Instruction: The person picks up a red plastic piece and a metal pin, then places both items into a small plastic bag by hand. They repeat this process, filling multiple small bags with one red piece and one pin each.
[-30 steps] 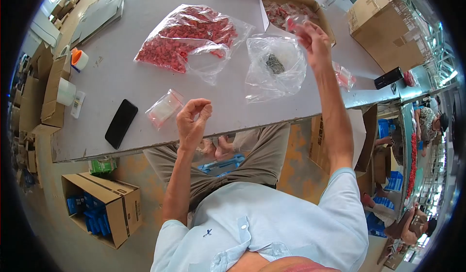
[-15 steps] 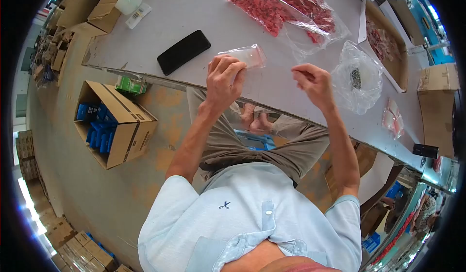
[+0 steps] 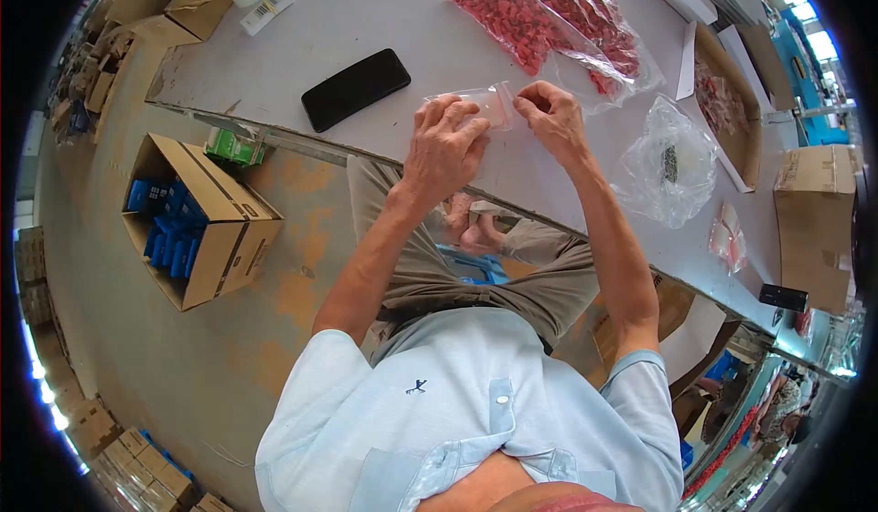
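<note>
My left hand (image 3: 445, 151) is closed on a small clear zip bag (image 3: 494, 108) with a red strip along its mouth, held just over the table. Close to that mouth, my right hand (image 3: 553, 121) has thumb and forefinger pinched together; whatever is between them is too small to make out. Beyond it lies a large clear bag of small red pieces (image 3: 512, 23). To the right of my right hand sits an open, crumpled plastic bag (image 3: 681, 160) with small dark items inside.
A black phone (image 3: 357, 90) lies left of my hands on the table. At right are an open carton (image 3: 752, 128) of small packets, red-and-clear packets (image 3: 728, 238) and a black object (image 3: 784, 296). On the floor at left stands a box (image 3: 224, 229) holding blue packs.
My right hand has moved left and up to the mouth of the small zip bag. My left hand still holds the bag, slightly farther right in view.
</note>
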`<state>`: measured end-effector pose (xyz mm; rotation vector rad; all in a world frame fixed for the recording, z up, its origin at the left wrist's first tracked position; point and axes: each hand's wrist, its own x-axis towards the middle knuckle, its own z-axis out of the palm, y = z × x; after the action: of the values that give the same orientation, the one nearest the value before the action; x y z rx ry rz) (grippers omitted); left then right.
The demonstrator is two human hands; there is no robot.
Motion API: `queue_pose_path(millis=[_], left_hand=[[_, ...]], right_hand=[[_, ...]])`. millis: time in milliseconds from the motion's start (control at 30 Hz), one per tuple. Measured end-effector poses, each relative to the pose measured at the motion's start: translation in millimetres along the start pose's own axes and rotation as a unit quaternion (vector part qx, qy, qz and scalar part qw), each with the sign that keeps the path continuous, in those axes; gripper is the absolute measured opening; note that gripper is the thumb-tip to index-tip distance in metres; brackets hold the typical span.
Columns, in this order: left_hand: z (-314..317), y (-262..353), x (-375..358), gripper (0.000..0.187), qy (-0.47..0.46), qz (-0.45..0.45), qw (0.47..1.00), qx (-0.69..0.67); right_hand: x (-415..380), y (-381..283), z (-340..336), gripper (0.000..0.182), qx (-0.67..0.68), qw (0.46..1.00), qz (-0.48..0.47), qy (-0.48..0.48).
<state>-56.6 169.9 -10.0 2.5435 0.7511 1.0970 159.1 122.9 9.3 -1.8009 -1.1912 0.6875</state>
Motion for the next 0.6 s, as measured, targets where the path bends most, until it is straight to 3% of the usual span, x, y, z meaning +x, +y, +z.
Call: queue_pose_path(millis=[200,433,467,533,600], left_hand=[[1.1,0.3,0.3,0.020,-0.004,0.000,1.000,-0.001],[-1.7,2.1,1.0,0.025,-0.005,-0.009,1.000,-0.011],[-1.9,3.0,2.7,0.025,-0.006,-0.006,1.000,-0.012],[-5.2,7.1,8.8,0.029,0.077,-0.036,0.995,-0.055],[-11.4,18.7,26.7,0.031,0.099,-0.023,0.991,-0.087]], right_hand=[[-4.0,1.6,-1.1,0.011,0.157,0.987,0.005,0.044],[-5.4,-1.2,-17.5,0.012,0.208,0.972,-0.033,0.103],[-8.9,-3.7,-25.5,0.012,0.169,0.977,-0.056,0.116],[-20.7,-21.1,-40.1,0.013,0.129,0.980,-0.077,0.133],[-38.6,-40.8,-53.0,0.018,-0.036,0.971,-0.186,0.149]])
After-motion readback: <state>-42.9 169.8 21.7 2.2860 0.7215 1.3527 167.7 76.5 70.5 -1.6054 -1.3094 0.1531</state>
